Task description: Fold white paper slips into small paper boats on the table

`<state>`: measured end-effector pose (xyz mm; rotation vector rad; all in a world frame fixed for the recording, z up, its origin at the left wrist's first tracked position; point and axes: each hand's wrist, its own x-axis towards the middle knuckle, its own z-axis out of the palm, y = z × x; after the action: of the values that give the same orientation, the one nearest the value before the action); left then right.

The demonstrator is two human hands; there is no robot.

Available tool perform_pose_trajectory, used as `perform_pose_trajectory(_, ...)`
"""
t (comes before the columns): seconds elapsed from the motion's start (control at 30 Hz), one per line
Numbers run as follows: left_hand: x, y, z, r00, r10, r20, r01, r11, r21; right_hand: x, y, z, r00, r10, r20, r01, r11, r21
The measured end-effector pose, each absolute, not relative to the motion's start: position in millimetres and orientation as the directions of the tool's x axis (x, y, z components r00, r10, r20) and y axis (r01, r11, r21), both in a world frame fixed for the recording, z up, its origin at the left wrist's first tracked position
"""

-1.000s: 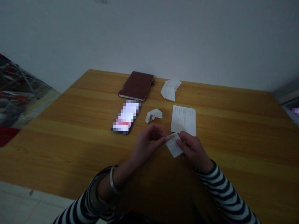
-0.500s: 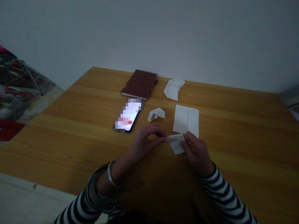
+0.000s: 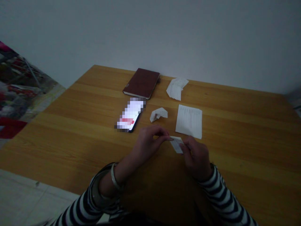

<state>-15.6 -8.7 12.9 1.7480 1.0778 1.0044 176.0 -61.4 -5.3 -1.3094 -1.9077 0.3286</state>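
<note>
Well, your left hand [image 3: 147,146] and right hand [image 3: 196,157] both pinch a small folded paper slip [image 3: 176,144] over the wooden table [image 3: 70,125], though the dim light makes the exact hold hard to read. From the slip, a printed sheet [image 3: 188,121] lies just off at 1 o'clock, a crumpled paper [image 3: 158,114] at 11, a phone [image 3: 129,114] at 10, and a maroon notebook [image 3: 141,83] farther off at 11
</note>
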Motion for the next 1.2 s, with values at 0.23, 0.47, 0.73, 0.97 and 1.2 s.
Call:
perform_pose_trajectory(0.23, -5, -12, 13, 0.269, 0.942, -0.200, -0.162, 0.249, 0.955, 168, -65, -11, -0.041, 0.991, 0.128, 0.345, 0.134, -0.929)
perform_pose_trajectory(0.47, -1, -17, 12, 0.163, 0.955, -0.247, -0.076, 0.261, 0.962, 167, -59, -8, -0.132, 0.991, 0.010, 0.265, 0.045, -0.963)
perform_pose_trajectory(0.73, 2, -19, 5, 0.341, 0.902, -0.263, -0.068, 0.303, 0.951, 171, -55, -10, -0.064, 0.994, 0.084, 0.396, 0.102, -0.912)
perform_pose_trajectory(0.97, 10, -32, -4, 0.340, 0.930, -0.137, 0.337, 0.015, 0.941, 166, -55, -16, 0.054, 0.996, 0.074, 0.406, 0.045, -0.913)
perform_pose_trajectory(1.2, 12, -33, -1, 0.378, 0.909, -0.177, 0.290, 0.065, 0.955, 163, -60, -17, 0.229, 0.972, 0.059, 0.298, -0.012, -0.955)
